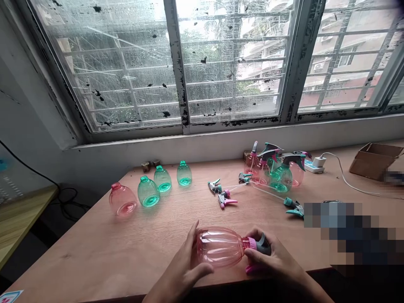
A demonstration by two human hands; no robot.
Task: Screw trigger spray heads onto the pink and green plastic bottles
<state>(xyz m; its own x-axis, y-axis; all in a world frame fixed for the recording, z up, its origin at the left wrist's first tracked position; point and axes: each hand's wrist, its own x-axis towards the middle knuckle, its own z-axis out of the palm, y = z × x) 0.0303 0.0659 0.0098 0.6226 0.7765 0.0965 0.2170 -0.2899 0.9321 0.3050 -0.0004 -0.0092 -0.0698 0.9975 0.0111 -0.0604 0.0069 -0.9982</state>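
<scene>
Clear pink on ribbed plastic bottle, brighter on round collar, seemingly grey and magenta on curved sprayer head.

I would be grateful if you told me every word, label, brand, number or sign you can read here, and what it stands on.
No text can be read.
Held pink bottle: no lettering visible.
Card, lower left corner: marks cut off and too blurred to read.
White plug: too small to tell.

A translucent pink, ribbed bottle is held sideways, base left, its neck meeting a grey-and-pink spray head
</scene>
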